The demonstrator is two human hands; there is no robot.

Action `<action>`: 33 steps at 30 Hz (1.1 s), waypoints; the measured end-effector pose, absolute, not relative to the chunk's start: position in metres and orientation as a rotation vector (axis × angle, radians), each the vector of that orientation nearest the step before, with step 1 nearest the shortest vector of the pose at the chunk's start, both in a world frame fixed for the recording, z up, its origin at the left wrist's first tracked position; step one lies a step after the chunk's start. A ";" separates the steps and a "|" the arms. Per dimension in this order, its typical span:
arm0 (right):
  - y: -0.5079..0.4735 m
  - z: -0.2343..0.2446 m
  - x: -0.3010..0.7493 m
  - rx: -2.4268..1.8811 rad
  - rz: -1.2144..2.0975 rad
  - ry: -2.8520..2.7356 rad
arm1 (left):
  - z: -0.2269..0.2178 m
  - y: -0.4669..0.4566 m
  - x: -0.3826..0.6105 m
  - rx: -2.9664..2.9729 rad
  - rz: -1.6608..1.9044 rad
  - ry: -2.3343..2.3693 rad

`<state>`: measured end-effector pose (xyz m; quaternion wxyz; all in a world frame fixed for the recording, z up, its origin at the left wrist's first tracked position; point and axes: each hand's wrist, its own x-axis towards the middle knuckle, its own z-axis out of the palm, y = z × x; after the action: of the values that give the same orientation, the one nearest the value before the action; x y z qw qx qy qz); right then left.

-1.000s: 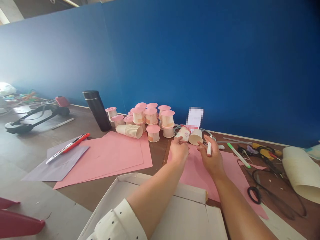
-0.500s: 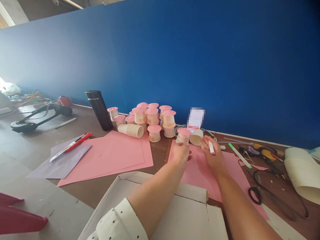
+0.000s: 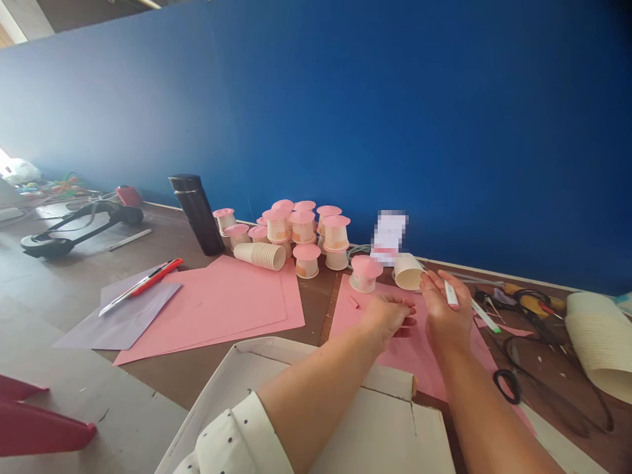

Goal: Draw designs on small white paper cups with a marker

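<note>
My left hand (image 3: 390, 317) hovers over the right-hand pink sheet (image 3: 340, 316), empty, its fingers stretched to the right and apart. In my right hand (image 3: 448, 319) a white marker (image 3: 451, 295) with a pinkish-red end is tucked against the fingers. A paper cup (image 3: 408, 272), tilted with its mouth toward me, is at that hand's fingertips; the exact grip on it is partly hidden. Left of it, an upside-down paper cup (image 3: 364, 282) topped with a pink paper disc (image 3: 366, 265) stands by the sheet's far edge. A small pinkish-red cap-like piece (image 3: 353, 301) lies on the sheet.
Several disc-topped cups (image 3: 302, 227) stand stacked at the back, beside a lying cup stack (image 3: 259, 255) and black flask (image 3: 197, 214). A cutter (image 3: 143, 285) rests on papers at left. White cardboard (image 3: 276, 368) is in front; cables (image 3: 538, 388) and larger cups (image 3: 600, 342) lie right.
My left hand has let go of the disc-topped cup and moved right. My right hand has shifted right with the marker, and the tilted cup has moved right along with it.
</note>
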<state>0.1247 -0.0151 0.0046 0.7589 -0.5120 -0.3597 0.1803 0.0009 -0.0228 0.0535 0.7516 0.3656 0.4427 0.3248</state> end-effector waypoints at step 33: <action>-0.048 0.026 0.106 -1.300 -0.020 -0.936 | 0.033 -0.011 0.006 0.499 0.990 0.409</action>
<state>0.1064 -0.0475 0.0263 0.6960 -0.5827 -0.4194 -0.0092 0.0065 -0.0112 0.0329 0.8305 0.2354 0.1927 0.4667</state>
